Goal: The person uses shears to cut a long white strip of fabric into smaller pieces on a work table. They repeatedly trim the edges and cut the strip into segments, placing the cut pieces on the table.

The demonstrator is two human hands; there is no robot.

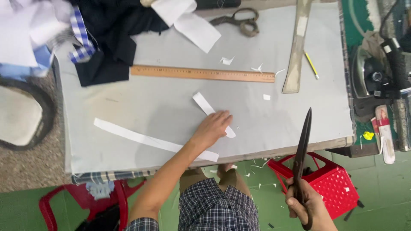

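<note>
Left hand (212,127) lies flat, fingers spread, pressing on a short white fabric strip (209,112) that sits angled near the middle front of the bench (162,102); strip is narrow, straight-edged, its far end free, its near end poking out past the fingertips. Right hand (309,206) is clenched round the handles of black scissors (302,154), blades closed and pointing up, held off the front edge of the bench over a red plastic stool (334,179). A longer white strip (150,140) runs diagonally along the front edge, partly under the left forearm. Wooden ruler (202,73) lies across the middle, well apart from the hand; a curved ruler (296,51) and yellow pencil (311,64) sit toward the right. Open grey surface on both sides of the short strip. A second pair of scissors (239,20) at the far edge, dark cloth (115,38) piled far left. An iron (376,72) off the right side is cut off and hard to read. Lower scissor handle is cropped by the frame.
</note>
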